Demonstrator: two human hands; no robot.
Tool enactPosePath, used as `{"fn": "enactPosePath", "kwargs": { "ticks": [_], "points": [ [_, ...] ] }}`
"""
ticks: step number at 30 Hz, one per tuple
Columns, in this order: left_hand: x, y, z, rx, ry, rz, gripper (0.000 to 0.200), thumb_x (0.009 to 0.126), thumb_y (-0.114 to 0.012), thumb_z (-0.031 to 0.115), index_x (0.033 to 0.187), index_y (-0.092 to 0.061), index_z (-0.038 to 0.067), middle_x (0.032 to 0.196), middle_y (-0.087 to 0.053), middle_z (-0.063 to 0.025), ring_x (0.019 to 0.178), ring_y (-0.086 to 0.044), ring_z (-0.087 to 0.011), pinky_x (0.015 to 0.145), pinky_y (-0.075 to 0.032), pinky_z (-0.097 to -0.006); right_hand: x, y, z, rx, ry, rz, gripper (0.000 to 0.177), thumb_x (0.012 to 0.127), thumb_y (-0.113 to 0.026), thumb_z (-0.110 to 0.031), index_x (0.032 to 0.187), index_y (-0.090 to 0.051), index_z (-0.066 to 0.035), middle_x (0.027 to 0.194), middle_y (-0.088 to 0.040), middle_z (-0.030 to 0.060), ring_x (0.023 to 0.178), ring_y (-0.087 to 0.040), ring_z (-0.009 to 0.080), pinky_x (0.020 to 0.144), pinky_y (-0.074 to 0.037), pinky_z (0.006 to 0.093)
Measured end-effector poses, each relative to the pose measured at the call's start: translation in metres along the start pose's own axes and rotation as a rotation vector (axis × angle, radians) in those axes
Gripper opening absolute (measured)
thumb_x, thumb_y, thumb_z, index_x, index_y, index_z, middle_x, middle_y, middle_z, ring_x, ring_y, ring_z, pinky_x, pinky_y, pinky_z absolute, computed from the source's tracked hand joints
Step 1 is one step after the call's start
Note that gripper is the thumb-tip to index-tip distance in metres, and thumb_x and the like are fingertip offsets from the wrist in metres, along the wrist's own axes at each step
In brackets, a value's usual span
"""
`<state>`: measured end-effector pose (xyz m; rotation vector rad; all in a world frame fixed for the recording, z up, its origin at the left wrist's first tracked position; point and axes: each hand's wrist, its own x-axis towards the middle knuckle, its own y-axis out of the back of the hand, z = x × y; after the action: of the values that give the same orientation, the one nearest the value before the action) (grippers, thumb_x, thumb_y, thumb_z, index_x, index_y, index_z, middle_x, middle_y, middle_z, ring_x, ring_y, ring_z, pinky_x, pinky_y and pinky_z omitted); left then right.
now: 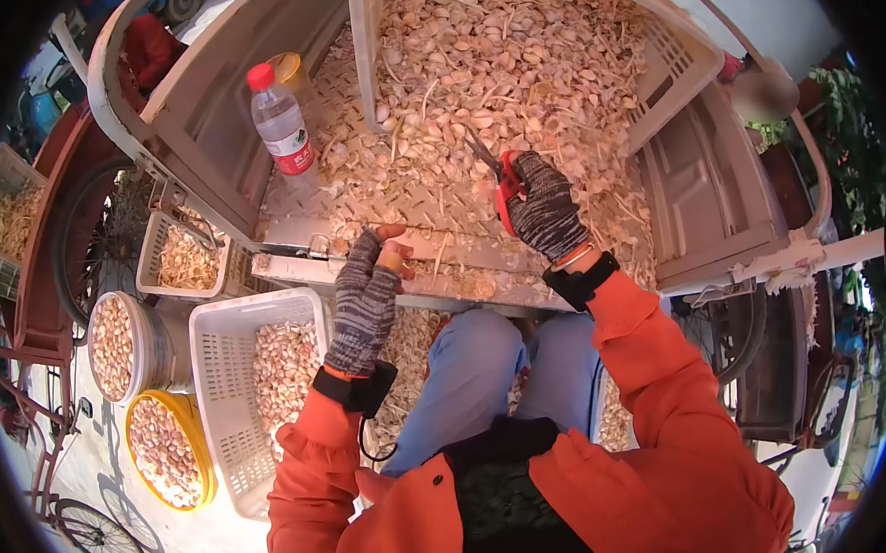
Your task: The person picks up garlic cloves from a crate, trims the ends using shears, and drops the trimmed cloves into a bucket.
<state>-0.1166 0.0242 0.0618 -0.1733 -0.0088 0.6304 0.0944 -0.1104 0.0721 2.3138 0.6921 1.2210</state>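
My right hand (545, 211), in a grey-and-black knit glove, is closed around the red handles of a pair of scissors (507, 195). Their dark blades point up and left over a heap of loose garlic cloves (502, 73). My left hand (364, 296) wears a matching glove with bare fingertips. It hovers by the front edge of the metal cart bed (450, 216), its fingers bent to the right; anything between them is too small to make out. Garlic skins and stalk scraps lie on the bed beneath both hands.
A red-capped bottle (280, 125) stands left on the cart bed, beside a yellow-lidded jar (294, 74). Below left are a white basket (213, 389), a yellow bucket (202, 459) and a white pail (141, 342), all with cloves. A smaller basket (151, 257) holds scraps. Metal side walls (709, 182) flank the bed.
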Motion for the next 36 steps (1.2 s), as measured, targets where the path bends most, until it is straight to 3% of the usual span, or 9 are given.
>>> {"fn": "enactPosePath", "kwargs": {
  "ticks": [12,14,19,21,22,25,27,30,36],
  "points": [
    [-0.028,-0.128,-0.037,-0.166,0.021,-0.284,0.012,0.092,-0.052,0.015,0.096,-0.053,0.003,0.078,-0.055,-0.0008,0.067,-0.051,-0.0074,0.063,-0.043,-0.0221,-0.113,0.062,-0.030,0.076,-0.169,0.074,0.032,0.070,-0.068,-0.005,0.099,-0.058,0.003,0.087,-0.063,0.0134,0.076,-0.062,0.0220,0.070,-0.050,0.0293],
    [-0.037,-0.129,-0.035,-0.399,0.123,-0.243,0.015,0.092,-0.051,0.019,0.095,-0.053,0.004,0.078,-0.055,-0.0037,0.067,-0.053,-0.0114,0.061,-0.045,-0.0238,-0.119,0.077,-0.036,1.032,-0.774,0.171,0.021,0.073,-0.065,-0.002,0.093,-0.057,0.001,0.081,-0.060,0.0054,0.070,-0.057,0.0129,0.067,-0.047,0.0251],
    [-0.009,-0.088,-0.040,-0.741,0.359,-0.227,0.020,0.090,-0.053,0.022,0.098,-0.054,0.003,0.084,-0.057,-0.0081,0.074,-0.056,-0.0182,0.064,-0.049,-0.0294,-0.134,0.102,-0.022,0.672,-0.738,-0.146,0.015,0.077,-0.063,-0.002,0.091,-0.057,-0.001,0.079,-0.058,0.0034,0.069,-0.054,0.0111,0.066,-0.046,0.0239],
    [0.021,-0.082,-0.041,-0.815,0.422,-0.129,0.021,0.085,-0.057,0.017,0.097,-0.053,0.000,0.088,-0.057,-0.0117,0.077,-0.056,-0.0219,0.066,-0.049,-0.0309,-0.131,0.096,-0.017,0.343,-0.459,-0.229,0.018,0.077,-0.065,-0.006,0.093,-0.059,0.000,0.081,-0.062,0.0068,0.071,-0.058,0.0146,0.068,-0.048,0.0262],
    [0.040,-0.077,-0.047,-0.764,0.406,-0.119,0.021,0.084,-0.057,0.016,0.097,-0.054,0.000,0.087,-0.058,-0.0114,0.078,-0.057,-0.0220,0.066,-0.049,-0.0312,-0.119,0.095,-0.005,-0.071,-0.240,-0.251,0.023,0.078,-0.064,-0.010,0.097,-0.060,0.002,0.087,-0.065,0.0128,0.075,-0.063,0.0219,0.070,-0.051,0.0316],
    [0.101,-0.079,-0.063,-0.384,0.359,-0.092,0.021,0.081,-0.058,0.014,0.095,-0.057,0.000,0.084,-0.060,-0.0094,0.076,-0.059,-0.0207,0.067,-0.050,-0.0322,-0.084,0.077,0.029,-0.071,-0.449,-0.067,0.026,0.079,-0.061,-0.013,0.100,-0.058,0.002,0.086,-0.063,0.0190,0.077,-0.063,0.0320,0.070,-0.050,0.0372],
    [0.125,-0.096,-0.060,0.631,0.049,-0.184,0.022,0.081,-0.061,0.020,0.094,-0.061,0.003,0.077,-0.060,-0.0076,0.070,-0.058,-0.0211,0.063,-0.048,-0.0307,-0.059,0.065,0.042,-0.076,-0.571,-0.139,0.026,0.080,-0.060,-0.014,0.100,-0.058,0.002,0.088,-0.063,0.0192,0.078,-0.062,0.0320,0.070,-0.050,0.0367],
    [0.152,-0.117,-0.058,1.307,-0.287,-0.248,0.026,0.076,-0.063,0.020,0.095,-0.062,0.002,0.074,-0.060,-0.0123,0.070,-0.060,-0.0256,0.065,-0.049,-0.0345,-0.044,0.043,0.065,-0.019,-0.494,-0.074,0.027,0.081,-0.059,-0.016,0.101,-0.057,0.002,0.091,-0.062,0.0204,0.082,-0.062,0.0322,0.072,-0.050,0.0368],
    [0.157,-0.112,-0.062,1.132,-0.178,-0.272,0.029,0.071,-0.065,0.016,0.095,-0.062,0.001,0.084,-0.061,-0.0165,0.080,-0.062,-0.0300,0.073,-0.049,-0.0367,-0.027,0.026,0.060,-0.025,-0.532,-0.087,0.026,0.082,-0.060,-0.015,0.102,-0.057,0.002,0.089,-0.063,0.0172,0.083,-0.063,0.0241,0.072,-0.050,0.0328]
  ]
}}
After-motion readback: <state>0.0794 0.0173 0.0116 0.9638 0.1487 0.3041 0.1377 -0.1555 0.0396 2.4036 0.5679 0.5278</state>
